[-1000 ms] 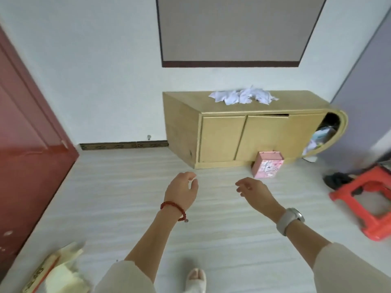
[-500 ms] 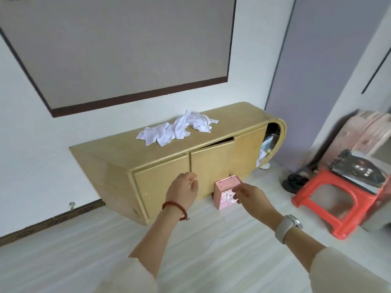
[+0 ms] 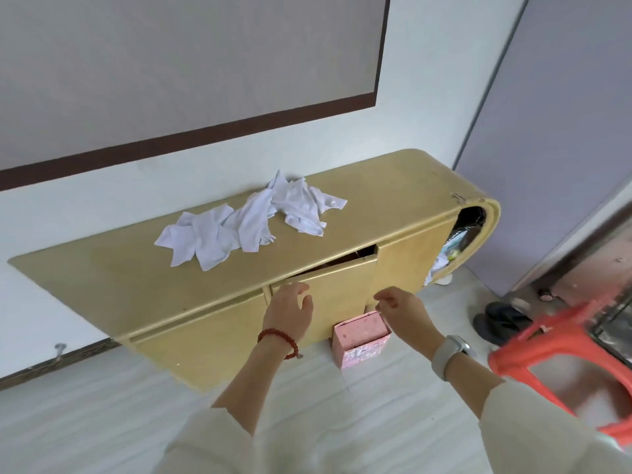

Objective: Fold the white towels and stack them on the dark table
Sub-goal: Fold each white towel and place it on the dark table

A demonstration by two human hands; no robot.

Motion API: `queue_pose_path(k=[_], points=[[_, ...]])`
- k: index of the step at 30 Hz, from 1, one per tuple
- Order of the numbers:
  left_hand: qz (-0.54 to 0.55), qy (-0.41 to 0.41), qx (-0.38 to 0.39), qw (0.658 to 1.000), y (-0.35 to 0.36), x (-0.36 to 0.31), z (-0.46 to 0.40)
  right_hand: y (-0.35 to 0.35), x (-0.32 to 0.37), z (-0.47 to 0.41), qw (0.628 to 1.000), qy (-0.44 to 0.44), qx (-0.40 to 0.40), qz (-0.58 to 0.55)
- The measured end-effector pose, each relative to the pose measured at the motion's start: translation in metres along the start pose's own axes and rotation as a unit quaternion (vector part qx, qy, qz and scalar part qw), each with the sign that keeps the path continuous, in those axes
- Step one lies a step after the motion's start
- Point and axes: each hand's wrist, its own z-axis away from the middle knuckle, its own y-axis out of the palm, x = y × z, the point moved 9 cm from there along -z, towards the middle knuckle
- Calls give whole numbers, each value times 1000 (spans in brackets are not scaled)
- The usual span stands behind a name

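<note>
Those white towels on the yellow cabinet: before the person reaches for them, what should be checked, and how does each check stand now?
1. White towels in sight, nothing on top of them: ok.
2. Towels folded: not ok, they lie crumpled in a heap on the cabinet.
3. Left hand free: ok, relaxed fingers hold nothing.
4. Right hand free: ok, holds nothing.
5. Dark table ready for stacking: cannot tell, none in view.
6. Footing: not ok, a pink box stands on the floor against the cabinet.

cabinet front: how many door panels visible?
3 on the cabinet: left door, middle door ajar at its top edge, behind both hands, and right door by the open rounded end. None seems hidden.
</note>
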Motion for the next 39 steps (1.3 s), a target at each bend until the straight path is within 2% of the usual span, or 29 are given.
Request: queue_pose_path(k=[7, 11, 15, 22, 25, 28, 31, 33, 36, 38, 39], points=[[-66, -77, 5, 995, 43, 49, -123, 43, 6, -154, 996, -14, 68, 57], [-107, -95, 57, 988, 80, 70, -198, 67, 18, -243, 994, -32, 73, 72], [-174, -110, 127, 970, 114, 88, -250, 103, 20, -311, 986, -20, 111, 121], [-240, -124, 157, 950, 140, 109, -267, 139, 15, -369, 967, -16, 158, 199], [-231, -137, 149, 952, 139, 108, -266, 131, 27, -380, 974, -60, 147, 161], [-232, -157, 131, 951, 135, 104, -269, 108, 51, -387, 975, -141, 133, 108], [-190, -218, 81, 954, 123, 96, -279, 76, 80, -396, 966, -211, 130, 77], [-91, -260, -40, 961, 98, 79, -288, 50, 102, -400, 956, -254, 139, 37], [-24, -201, -228, 952, 50, 25, -302, 9, 136, -401, 930, -334, 152, 5], [4, -146, -258, 955, 32, -14, -320, -16, 157, -402, 914, -379, 144, -4], [5, -109, -283, 953, 24, -61, -329, -50, 164, -403, 901, -408, 145, -13]])
